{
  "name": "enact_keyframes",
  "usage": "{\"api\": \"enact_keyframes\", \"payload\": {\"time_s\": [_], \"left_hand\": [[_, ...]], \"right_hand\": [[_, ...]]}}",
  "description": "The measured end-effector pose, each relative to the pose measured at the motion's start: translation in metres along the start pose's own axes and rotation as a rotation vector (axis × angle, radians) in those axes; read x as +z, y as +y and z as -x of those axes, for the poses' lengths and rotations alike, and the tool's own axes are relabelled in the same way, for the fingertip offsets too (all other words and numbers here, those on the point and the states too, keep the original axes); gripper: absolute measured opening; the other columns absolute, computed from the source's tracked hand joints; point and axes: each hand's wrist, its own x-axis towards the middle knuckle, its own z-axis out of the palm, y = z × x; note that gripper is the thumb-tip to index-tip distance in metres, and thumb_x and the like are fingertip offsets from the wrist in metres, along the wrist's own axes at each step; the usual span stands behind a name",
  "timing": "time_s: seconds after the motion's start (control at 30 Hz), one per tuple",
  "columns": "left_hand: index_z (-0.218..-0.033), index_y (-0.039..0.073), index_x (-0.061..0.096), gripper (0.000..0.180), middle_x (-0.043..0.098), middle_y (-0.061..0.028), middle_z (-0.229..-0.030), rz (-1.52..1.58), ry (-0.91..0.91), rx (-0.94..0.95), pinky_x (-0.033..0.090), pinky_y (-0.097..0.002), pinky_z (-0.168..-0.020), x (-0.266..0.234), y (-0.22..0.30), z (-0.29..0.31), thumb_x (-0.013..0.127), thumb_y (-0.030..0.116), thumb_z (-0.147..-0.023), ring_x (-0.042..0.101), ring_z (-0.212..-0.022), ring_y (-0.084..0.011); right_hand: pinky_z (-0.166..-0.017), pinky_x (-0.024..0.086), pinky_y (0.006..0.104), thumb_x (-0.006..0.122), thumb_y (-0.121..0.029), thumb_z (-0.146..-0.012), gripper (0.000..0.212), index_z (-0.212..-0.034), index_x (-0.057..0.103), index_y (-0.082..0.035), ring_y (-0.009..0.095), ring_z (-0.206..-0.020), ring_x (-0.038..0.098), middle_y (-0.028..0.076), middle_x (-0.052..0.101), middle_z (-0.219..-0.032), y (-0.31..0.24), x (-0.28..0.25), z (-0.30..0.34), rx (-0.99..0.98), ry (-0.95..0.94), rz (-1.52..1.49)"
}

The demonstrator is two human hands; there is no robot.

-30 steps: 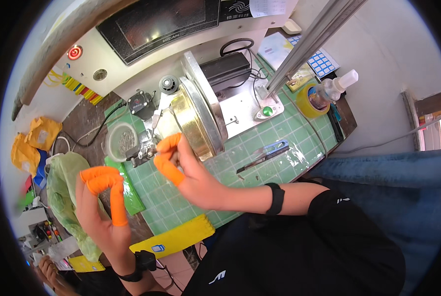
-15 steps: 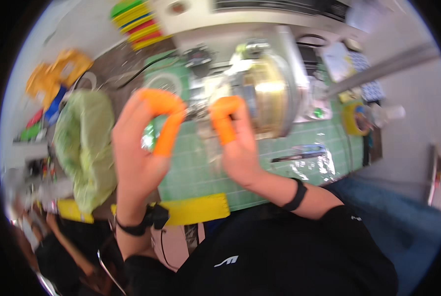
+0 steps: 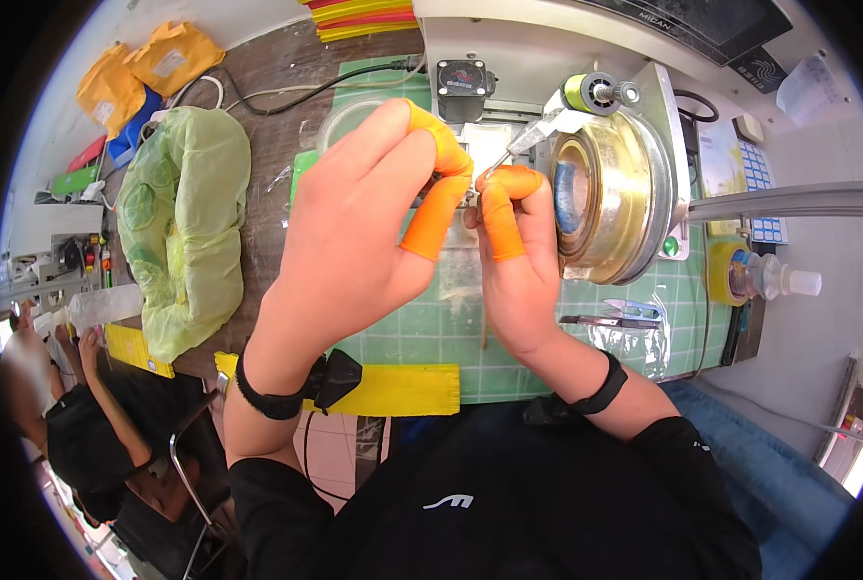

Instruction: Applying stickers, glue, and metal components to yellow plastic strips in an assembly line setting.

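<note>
My left hand is closed in a pinch, with orange finger cots on its thumb and forefinger. My right hand also pinches, its thumb and forefinger in orange cots. The fingertips of both nearly meet in front of a bench machine. A tiny shiny piece shows at the right fingertips, too small to name; what the left fingers hold is hidden. Just right of my right hand stands a wide roll of clear yellowish film or tape on the machine. Above it sits a small yellow-green spool.
A green gridded mat covers the bench. Blue-handled thread snips lie at the right, near a yellow tape roll and a clear bottle. At the left stands a container lined with a pale green bag. A person sits beyond.
My left hand has moved toward the right one, and the gap between their fingertips has closed to almost nothing. The view has shifted, and the earlier blur is gone.
</note>
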Motion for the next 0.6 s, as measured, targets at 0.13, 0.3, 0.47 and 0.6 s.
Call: {"api": "enact_keyframes", "payload": {"time_s": [0.13,0.3,0.47,0.6], "left_hand": [[-0.096,-0.002,0.065,0.016,0.063,-0.0119,-0.091,0.144,0.021,-0.024,0.05,-0.0296,-0.069,-0.002,-0.005,-0.003,0.071,-0.009,-0.082,0.061,-0.078,-0.0236],[-0.095,-0.002,0.064,0.017,0.062,-0.0121,-0.091,0.121,-0.005,0.004,0.05,-0.03,-0.068,0.002,-0.002,-0.001,0.072,-0.009,-0.081,0.061,-0.078,-0.0238],[-0.092,-0.002,0.062,0.02,0.061,-0.0117,-0.089,-0.03,0.066,0.082,0.049,-0.0301,-0.066,0.008,-0.005,0.003,0.072,-0.012,-0.078,0.06,-0.077,-0.025],[-0.092,-0.002,0.062,0.019,0.06,-0.0117,-0.089,0.023,0.072,0.07,0.048,-0.0299,-0.065,0.01,-0.007,0.004,0.071,-0.012,-0.078,0.059,-0.075,-0.0247]], "right_hand": [[-0.086,0.04,0.0261,0.05,-0.014,-0.109,0.01,-0.118,0.051,-0.009,0.01,-0.094,0.046,0.001,0.05,-0.112,-0.002,0.0,-0.001,-0.052,-0.014,0.077],[-0.087,0.04,0.0264,0.047,-0.013,-0.11,0.009,-0.117,0.05,-0.008,0.01,-0.094,0.046,0.001,0.05,-0.113,0.0,-0.001,-0.003,-0.109,-0.033,0.117],[-0.087,0.04,0.0265,0.047,-0.012,-0.11,0.009,-0.117,0.05,-0.008,0.01,-0.094,0.046,0.002,0.05,-0.113,0.0,-0.001,-0.005,-0.176,-0.06,0.173],[-0.087,0.041,0.0271,0.047,-0.011,-0.11,0.008,-0.116,0.05,-0.008,0.011,-0.094,0.046,0.002,0.05,-0.113,0.001,0.0,-0.005,-0.187,-0.049,0.203]]}}
